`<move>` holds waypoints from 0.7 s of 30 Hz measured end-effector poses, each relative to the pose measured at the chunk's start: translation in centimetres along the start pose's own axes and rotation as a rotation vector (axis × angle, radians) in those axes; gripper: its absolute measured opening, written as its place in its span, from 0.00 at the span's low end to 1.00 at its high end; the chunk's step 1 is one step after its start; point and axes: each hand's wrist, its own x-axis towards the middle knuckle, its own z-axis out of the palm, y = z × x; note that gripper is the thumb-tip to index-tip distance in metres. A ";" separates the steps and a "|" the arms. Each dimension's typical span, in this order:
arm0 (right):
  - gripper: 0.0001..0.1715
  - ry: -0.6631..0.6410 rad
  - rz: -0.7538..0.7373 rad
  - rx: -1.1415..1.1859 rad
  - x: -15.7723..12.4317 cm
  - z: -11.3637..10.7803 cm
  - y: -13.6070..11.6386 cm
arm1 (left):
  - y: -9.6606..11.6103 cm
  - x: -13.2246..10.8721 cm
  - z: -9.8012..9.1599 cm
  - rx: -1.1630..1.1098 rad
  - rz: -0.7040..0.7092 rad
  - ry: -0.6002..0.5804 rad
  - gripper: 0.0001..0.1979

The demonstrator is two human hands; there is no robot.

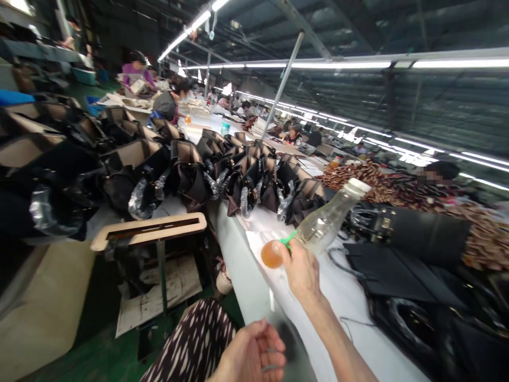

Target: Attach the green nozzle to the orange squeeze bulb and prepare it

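Observation:
My right hand (303, 273) reaches over the white-covered table, thumb and fingers closed round a thin green stick (288, 239). Just left of the thumb is a rounded amber container (271, 254); whether the stick is joined to it I cannot tell. Behind the fingers, a clear plastic bottle (328, 217) with a white cap leans to the right, and my hand covers its lower end. My left hand (258, 353) is low in front of me by the table edge, palm turned inward, with loosely bent fingers and nothing in it.
Black bags (248, 178) with plastic-wrapped parts stand in rows across the table and to the left. More black bags (421, 286) lie at right. A machine stand with a pale slotted top (151, 232) rises at left. Several people work farther back.

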 end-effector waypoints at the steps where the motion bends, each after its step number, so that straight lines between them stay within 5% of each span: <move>1: 0.16 -0.012 0.008 -0.005 -0.7 -0.2 0.2 | -0.1 0.0 -0.2 -0.001 -0.005 0.006 0.13; 6: 0.27 -0.033 0.063 0.012 -4.9 -1.5 2.4 | -0.5 0.3 -1.0 0.037 -0.034 0.015 0.13; 11: 0.34 0.008 0.155 0.016 -7.4 -3.8 6.7 | -0.9 0.6 -1.3 0.126 0.011 -0.102 0.17; 17: 0.26 0.090 0.313 -0.070 -5.7 -6.5 12.7 | -1.4 0.8 -1.0 0.218 0.010 -0.061 0.22; 21: 0.24 0.087 0.396 -0.090 -4.3 -5.6 15.9 | -1.6 0.3 -0.5 0.268 0.030 -0.071 0.22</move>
